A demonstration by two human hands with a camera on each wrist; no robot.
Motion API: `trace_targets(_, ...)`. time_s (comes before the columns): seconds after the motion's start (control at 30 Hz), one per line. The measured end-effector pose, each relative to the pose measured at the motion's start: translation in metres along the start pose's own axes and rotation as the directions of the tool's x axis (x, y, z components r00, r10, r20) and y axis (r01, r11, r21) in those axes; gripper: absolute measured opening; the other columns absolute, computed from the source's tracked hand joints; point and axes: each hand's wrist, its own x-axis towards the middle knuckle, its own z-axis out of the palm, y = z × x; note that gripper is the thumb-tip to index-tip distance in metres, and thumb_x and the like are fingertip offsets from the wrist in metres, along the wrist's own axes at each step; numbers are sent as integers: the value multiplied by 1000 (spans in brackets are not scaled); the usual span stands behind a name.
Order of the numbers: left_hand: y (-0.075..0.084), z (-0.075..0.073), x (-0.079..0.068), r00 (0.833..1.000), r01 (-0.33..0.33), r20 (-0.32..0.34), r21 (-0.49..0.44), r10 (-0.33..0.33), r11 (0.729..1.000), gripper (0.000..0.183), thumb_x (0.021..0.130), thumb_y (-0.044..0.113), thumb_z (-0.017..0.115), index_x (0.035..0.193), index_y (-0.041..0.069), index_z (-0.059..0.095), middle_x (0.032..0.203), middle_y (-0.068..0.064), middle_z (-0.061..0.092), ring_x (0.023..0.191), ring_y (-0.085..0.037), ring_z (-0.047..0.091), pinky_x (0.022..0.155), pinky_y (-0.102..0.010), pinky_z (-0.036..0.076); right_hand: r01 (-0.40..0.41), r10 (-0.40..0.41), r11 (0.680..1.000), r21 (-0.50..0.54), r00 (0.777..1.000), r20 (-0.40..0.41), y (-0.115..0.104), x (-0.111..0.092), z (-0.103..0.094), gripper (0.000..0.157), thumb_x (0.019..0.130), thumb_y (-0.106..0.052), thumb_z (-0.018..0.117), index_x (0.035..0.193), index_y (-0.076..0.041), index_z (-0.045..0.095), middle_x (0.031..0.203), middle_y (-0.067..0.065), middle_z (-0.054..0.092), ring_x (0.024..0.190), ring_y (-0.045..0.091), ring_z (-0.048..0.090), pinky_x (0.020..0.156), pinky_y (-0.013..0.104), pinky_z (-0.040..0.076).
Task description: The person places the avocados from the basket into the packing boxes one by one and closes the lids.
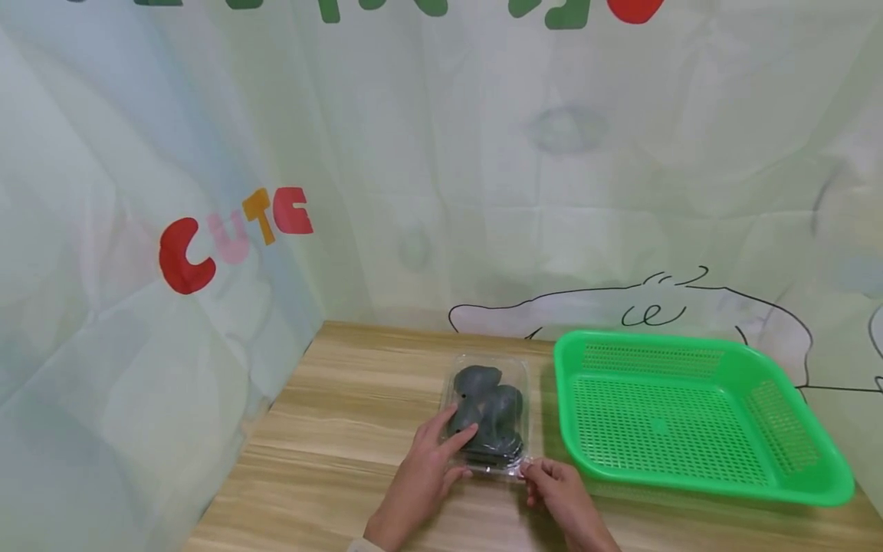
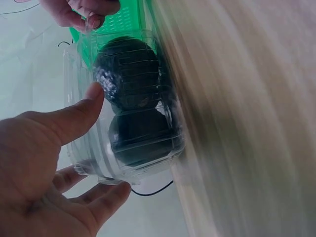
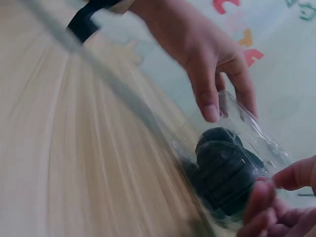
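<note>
A clear plastic clamshell box [image 1: 487, 464] stands on the table, holding several dark, rounded fruits [image 1: 507, 410] that look like avocados. My left hand [image 1: 424, 468] rests on the box's near left part. Two of its fingers lie fairly straight over the lid, and the thumb is at the near side. In the left wrist view the thumb [image 2: 94, 94] touches the wall near the lid's rim. My right hand [image 1: 562, 491] pinches the rim at the near right corner between thumb and forefinger. The lid lies over the fruit; whether its catch is fastened I cannot tell.
A green plastic basket [image 1: 658, 425] with a mesh bottom sits to the right of the box, close to my right hand. Wood-grain table [image 1: 331, 429] extends left of the box. Printed cloth [image 1: 441, 192] hangs behind and along the left edge.
</note>
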Motion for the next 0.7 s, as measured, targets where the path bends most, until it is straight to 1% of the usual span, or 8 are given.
trace_targets(0.1,2,-2,1,1000,0,15,17,0,1000,66,80,34,84,141,22,62,156,-16,41,135,-39,47,96,-49,55,48,-50,993,-109,999,-17,-2,-2,0,25,97,-19,61,86,3,64,70,1,59,65,14,55,60,24,47)
trace_targets(0.2,3,-5,3,1000,0,24,46,-1,999,64,83,44,80,140,21,62,156,-16,42,135,-38,47,99,-51,53,112,-126,957,-268,992,-33,-8,-7,-3,25,97,-21,64,95,4,67,74,3,63,68,14,56,61,25,48)
trace_targets(0.3,4,-8,6,1000,6,24,60,-7,998,59,89,49,74,139,20,62,154,-16,45,136,-37,47,105,-52,48,169,-206,888,-427,978,-41,-18,-13,-7,30,97,-25,66,109,2,68,82,2,65,73,13,59,65,28,51)
trace_targets(0.4,5,-10,11,999,20,30,50,-22,999,54,94,49,68,140,19,62,153,-14,47,136,-34,47,107,-51,47,192,-241,821,-538,970,-21,-30,-19,-12,35,97,-30,67,116,-1,66,86,1,66,77,12,61,70,32,53)
trace_targets(0.43,6,-11,12,999,25,36,43,-27,999,54,96,49,66,140,19,62,152,-13,47,136,-33,47,106,-51,47,203,-252,800,-564,968,-9,-34,-21,-13,36,97,-31,67,117,-1,66,87,0,67,79,12,62,71,33,53)
trace_targets(0.5,7,-14,15,998,33,53,27,-34,999,53,97,49,64,141,18,61,153,-12,47,137,-32,47,106,-50,48,218,-255,782,-583,967,19,-43,-25,-14,36,98,-32,66,118,-2,67,88,-1,68,80,11,62,71,33,53)
trace_targets(0.6,8,-19,24,995,37,89,-11,-36,999,57,100,51,58,145,16,57,155,-10,45,139,-31,45,106,-51,48,249,-281,776,-580,959,37,-57,-25,-16,35,98,-33,67,119,-5,67,90,-4,68,81,9,63,70,29,53)
trace_targets(0.7,7,-25,35,990,33,137,-46,-26,998,64,102,57,50,152,16,49,160,-9,40,144,-31,40,107,-52,46,318,-355,765,-560,934,45,-72,-17,-21,35,99,-30,67,123,-4,66,97,-1,69,85,11,66,72,28,55)
